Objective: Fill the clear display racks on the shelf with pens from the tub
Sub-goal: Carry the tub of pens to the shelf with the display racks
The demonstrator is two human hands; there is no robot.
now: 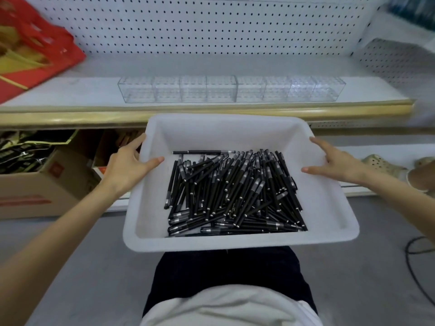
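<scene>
A white plastic tub (329, 208) rests over my lap, with a heap of black pens (235, 196) inside it. My left hand (127, 165) grips the tub's left rim, thumb inside the wall. On the opposite rim my right hand (334, 163) holds the tub the same way. Just beyond the tub, a row of clear display racks (230, 89) stands on the white shelf (70, 90). No pens show in the racks.
A red and gold bag (30, 48) lies at the shelf's left end. White pegboard (211, 24) backs the shelf. Below left are a cardboard box (47, 184) and dark packaging. A black cable (419, 267) runs over the grey floor at right.
</scene>
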